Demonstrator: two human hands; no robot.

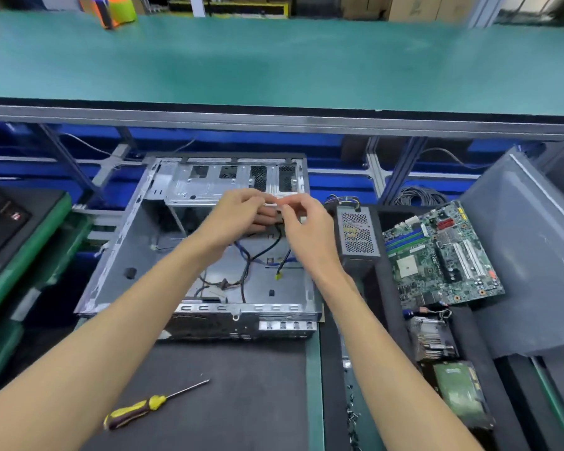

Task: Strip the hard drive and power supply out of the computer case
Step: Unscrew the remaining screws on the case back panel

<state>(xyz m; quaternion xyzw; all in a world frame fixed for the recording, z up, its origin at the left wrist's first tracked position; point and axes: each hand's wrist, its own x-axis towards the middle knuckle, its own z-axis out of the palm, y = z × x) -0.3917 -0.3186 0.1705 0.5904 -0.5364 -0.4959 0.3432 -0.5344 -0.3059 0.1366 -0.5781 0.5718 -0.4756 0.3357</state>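
Observation:
The open grey computer case [137,242] lies on the bench with loose black and blue cables [258,255] on its floor. Both hands meet over the case's far right, by the drive cage [209,183]. My left hand [238,213] and my right hand [303,222] pinch a small silver part [271,203] between their fingertips; a black cable hangs from under them. The power supply [357,232] stands outside the case, just right of it. A hard drive [463,392] lies on the right, near the front.
A yellow-handled screwdriver [150,405] lies on the dark mat in front of the case. On the right sit a green motherboard [443,255], a heatsink with fan [432,336], a grey case panel [534,249] and several loose screws [352,415]. A green shelf [274,66] runs overhead behind.

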